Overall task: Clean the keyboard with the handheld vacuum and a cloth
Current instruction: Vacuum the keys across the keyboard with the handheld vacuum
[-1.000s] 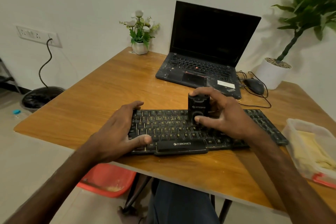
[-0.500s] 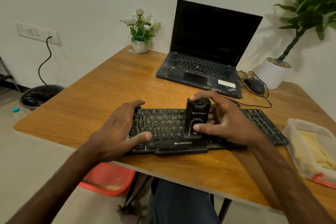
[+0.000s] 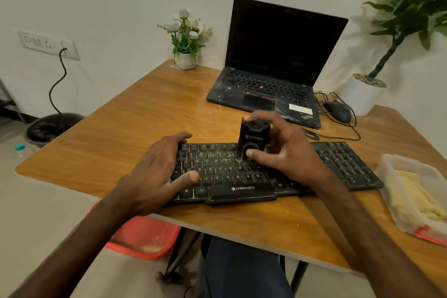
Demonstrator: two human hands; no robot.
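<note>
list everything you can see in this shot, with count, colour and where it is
keyboard: 1, black, near edge of table
handheld vacuum: 1, black, upright on the keyboard's middle keys
table: 1, wooden brown, fills the centre
laptop: 1, black, open, far side of table
mouse: 1, black, right of laptop, corded
flower pot: 1, white, far table corner
potted plant: 1, green in white pot, far right
plastic container: 1, clear, yellowish cloth inside, right edge
red tray: 1, on floor under table
wall socket: 1, white, left wall
left hand: steadying the keyboard's left end
right hand: gripping the vacuum
</note>
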